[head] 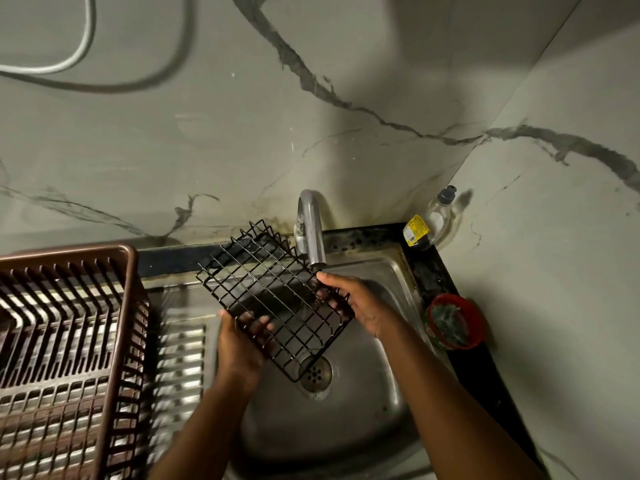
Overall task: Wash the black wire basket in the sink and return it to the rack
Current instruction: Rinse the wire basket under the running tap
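Basket: I see the black wire basket [273, 299] held up over the steel sink [381, 375], tilted, its far end raised toward the wall and its near corner low, just above the drain [315, 372].

Left hand: my left hand [242, 344] is under the basket's near-left edge; the fingers are curled up through the grid and the thumb lies on the rim, so it grips the wire.

Right hand: my right hand [356, 303] clasps the basket's right edge, thumb on top near the spout, fingers wrapped below the wires.

Tap: the curved chrome faucet [311, 233] stands at the back of the sink, its spout ending right above the basket's right side, just beside my right thumb. I cannot tell whether water is running.

Rack: the brown plastic dish rack [69, 341] sits to the left on the ribbed steel drainboard [180, 358], well apart from the basket.

Right counter: a red tub [455, 322] with a dark green scrubber inside it sits on the black ledge beside the sink; in the back corner stand a clear bottle with a dark cap [441, 211] and a container with a yellow label [415, 232], touching or nearly so.

Wall: marble-veined tiles [346, 98] behind, with a grey hose [52, 65] looping at the upper left.
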Demonstrator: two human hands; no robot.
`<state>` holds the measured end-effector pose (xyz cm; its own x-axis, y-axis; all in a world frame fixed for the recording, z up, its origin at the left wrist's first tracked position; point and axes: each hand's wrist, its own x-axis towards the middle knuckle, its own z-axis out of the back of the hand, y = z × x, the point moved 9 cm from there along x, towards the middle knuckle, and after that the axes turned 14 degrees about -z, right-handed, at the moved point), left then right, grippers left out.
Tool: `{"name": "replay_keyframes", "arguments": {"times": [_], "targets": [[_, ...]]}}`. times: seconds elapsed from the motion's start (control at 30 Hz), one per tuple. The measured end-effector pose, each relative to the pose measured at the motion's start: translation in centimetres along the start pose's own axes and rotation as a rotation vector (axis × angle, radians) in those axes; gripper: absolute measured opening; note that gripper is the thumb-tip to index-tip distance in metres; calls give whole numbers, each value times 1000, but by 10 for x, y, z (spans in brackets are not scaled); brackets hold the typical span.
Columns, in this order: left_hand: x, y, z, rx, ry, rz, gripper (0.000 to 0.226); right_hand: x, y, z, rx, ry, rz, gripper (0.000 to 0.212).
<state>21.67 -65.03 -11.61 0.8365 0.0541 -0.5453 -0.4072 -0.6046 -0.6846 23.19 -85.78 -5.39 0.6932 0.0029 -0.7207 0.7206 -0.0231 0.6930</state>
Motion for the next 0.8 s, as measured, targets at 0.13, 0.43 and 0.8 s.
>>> {"name": "replay_keyframes", "arguments": {"times": [0.13,0.43,0.8], "targets": [[0,4,2,-16,-70,62,66,2,19,-2,-157,4,64,39],[9,21,18,-90,-141,158,44,0,37,-9,-176,-22,198,39],[27,35,9,-159,-207,177,61,-20,30,19,-64,-337,409,21]]}}
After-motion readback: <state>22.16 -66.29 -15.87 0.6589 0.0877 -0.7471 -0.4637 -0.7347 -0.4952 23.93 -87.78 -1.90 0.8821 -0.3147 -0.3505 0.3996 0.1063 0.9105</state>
